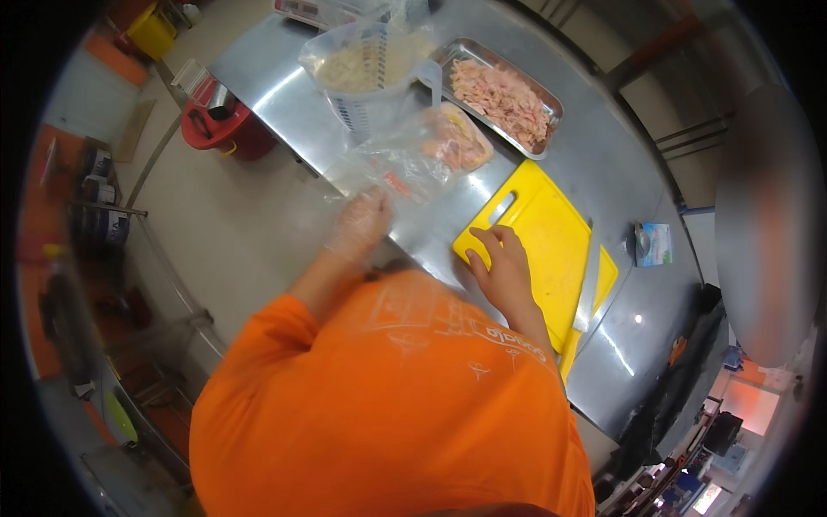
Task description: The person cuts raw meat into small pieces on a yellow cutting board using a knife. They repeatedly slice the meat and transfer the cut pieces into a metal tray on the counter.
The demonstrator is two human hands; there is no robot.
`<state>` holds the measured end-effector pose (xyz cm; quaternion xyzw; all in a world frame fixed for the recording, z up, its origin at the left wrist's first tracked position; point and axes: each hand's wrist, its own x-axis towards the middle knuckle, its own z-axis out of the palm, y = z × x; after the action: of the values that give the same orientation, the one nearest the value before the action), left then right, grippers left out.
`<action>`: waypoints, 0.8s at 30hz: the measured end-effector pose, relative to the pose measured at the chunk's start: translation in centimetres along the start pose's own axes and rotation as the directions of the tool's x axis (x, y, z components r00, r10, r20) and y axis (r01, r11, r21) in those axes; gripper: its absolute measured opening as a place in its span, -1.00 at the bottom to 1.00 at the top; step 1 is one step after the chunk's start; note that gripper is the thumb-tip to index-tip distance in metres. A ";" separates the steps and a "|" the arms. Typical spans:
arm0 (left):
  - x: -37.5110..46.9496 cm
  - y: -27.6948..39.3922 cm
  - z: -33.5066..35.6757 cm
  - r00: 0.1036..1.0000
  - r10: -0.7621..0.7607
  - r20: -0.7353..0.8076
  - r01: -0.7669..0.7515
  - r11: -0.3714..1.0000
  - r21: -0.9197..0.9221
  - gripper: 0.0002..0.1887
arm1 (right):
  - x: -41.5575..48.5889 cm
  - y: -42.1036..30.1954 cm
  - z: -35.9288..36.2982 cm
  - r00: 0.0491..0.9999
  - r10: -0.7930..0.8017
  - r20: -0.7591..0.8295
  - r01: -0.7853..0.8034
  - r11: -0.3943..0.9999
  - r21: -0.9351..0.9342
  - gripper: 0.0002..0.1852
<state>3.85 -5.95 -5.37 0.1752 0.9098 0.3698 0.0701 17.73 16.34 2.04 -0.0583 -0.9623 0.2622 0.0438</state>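
Note:
My left hand (363,223), in a clear disposable glove, has its fingers curled on the loose end of a clear plastic bag (395,173). Pale pink raw meat pieces (457,139) fill the bag's far end, which rests on the steel table. My bare right hand (507,268) is over the near-left edge of a yellow cutting board (549,226), thumb and fingers apart, holding nothing. Along the board's right side lies a knife (588,278) with a yellow handle, its blade pointing away from me.
A steel tray (550,150) holds raw meat strips. Beside it stands a clear plastic measuring jug (352,110) with pale contents. A small printed packet (658,244) lies right of the board. Left of the steel table (265,84), a red bucket (249,139) is on the floor.

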 end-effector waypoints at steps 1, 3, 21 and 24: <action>0.0 0.0 -0.3 0.996 -0.057 0.065 0.060 0.997 -0.047 -0.78 | 0.0 0.1 0.0 0.998 -0.057 -0.024 0.057 0.998 -0.004 -0.64; 0.0 0.3 -0.9 0.977 -0.108 0.185 0.139 0.977 -0.159 -0.72 | 0.2 0.3 0.2 0.999 -0.029 0.018 0.030 0.999 -0.041 -0.67; -1.6 4.4 -5.0 0.963 -0.064 0.264 0.049 0.997 0.064 -0.71 | 9.3 -2.2 6.8 0.918 -0.382 0.109 0.381 0.768 -0.514 -0.82; -1.2 5.1 -5.6 0.977 0.044 0.209 -0.090 0.973 0.213 -0.75 | 9.5 -2.2 6.9 0.934 -0.347 0.086 0.332 0.751 -0.571 -0.90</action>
<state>4.90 -6.64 2.14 0.2494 0.9268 0.2488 0.1299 7.33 12.35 -2.25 0.1034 -0.9897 -0.0546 0.0829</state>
